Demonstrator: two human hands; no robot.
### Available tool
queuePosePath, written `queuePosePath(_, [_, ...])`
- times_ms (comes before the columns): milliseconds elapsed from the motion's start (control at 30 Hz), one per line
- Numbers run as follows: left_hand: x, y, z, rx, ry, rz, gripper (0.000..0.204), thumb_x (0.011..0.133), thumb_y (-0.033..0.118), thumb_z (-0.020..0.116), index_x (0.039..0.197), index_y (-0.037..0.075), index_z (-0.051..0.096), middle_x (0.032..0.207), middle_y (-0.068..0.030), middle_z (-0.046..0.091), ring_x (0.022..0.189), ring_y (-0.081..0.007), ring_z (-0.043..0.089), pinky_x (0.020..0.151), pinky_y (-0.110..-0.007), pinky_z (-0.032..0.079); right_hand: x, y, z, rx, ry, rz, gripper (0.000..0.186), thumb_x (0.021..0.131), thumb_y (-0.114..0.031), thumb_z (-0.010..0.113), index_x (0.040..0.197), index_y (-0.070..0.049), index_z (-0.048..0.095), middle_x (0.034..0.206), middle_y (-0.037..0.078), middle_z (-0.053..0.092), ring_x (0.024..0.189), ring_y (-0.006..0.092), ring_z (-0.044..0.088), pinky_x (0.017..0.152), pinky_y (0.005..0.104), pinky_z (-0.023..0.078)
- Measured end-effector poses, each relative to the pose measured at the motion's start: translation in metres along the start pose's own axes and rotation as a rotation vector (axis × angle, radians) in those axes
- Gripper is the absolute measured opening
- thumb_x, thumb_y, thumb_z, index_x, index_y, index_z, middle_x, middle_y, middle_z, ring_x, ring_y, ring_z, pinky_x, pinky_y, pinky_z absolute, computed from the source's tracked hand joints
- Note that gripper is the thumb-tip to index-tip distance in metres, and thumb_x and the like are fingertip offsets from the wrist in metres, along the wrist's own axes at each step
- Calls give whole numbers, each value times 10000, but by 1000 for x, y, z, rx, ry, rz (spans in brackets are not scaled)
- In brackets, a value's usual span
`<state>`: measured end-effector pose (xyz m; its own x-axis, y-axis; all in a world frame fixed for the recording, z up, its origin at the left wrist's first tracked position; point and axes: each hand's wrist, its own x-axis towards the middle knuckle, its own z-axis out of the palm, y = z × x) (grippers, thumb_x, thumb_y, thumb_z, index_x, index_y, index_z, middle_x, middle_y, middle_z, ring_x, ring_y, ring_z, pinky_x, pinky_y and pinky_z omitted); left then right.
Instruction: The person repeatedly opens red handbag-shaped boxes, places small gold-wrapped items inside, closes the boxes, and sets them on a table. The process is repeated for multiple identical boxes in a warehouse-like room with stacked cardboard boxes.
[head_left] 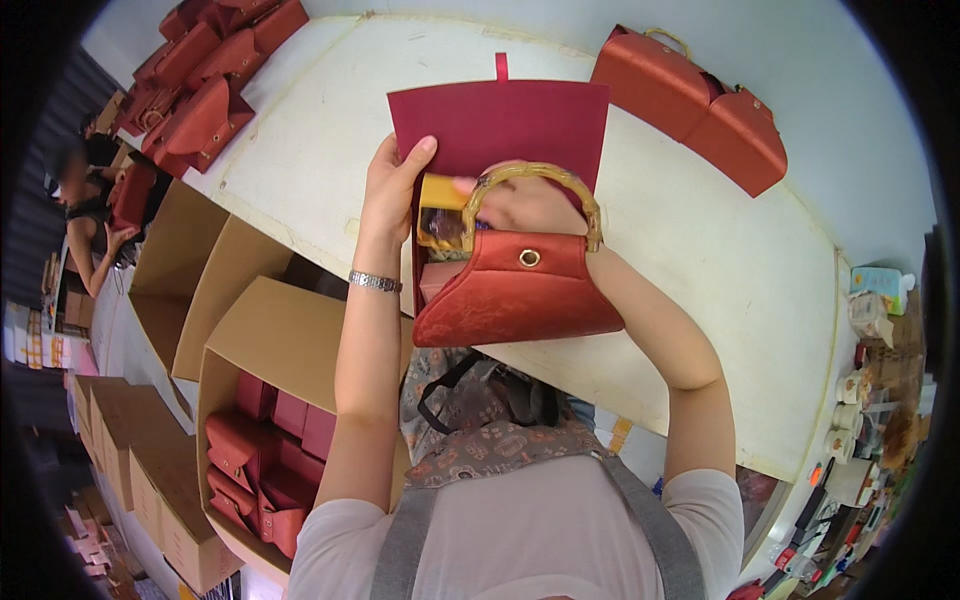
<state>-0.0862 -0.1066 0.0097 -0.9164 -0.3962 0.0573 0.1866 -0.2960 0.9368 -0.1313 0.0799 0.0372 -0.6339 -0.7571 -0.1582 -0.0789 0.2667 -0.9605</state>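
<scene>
Bag (520, 300), red with a bamboo handle (530, 169), is open at the near edge of the table (720, 290). The left grip (400, 175) is closed on the left edge of its burgundy panel (520, 115), thumb in front. The right grip (530, 208), blurred, reaches in behind the handle, fingertips by a yellow packet (440, 190); whether it is closed on the packet, I cannot tell. More red bags (670, 90) lie toward the table's far right; a carton (280, 320) at left holds others.
</scene>
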Motion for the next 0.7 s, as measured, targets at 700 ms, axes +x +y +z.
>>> queuePosePath(700, [-130, 85, 79, 433, 79, 1009, 755, 787, 82, 757, 1375, -63, 307, 1334, -252, 460, 1050, -271, 623, 849, -339, 541, -130, -75, -22, -556, 589, -1244, 464, 765, 47, 669, 1218, -41, 612, 1264, 155, 433, 1053, 253, 535, 844, 329, 488])
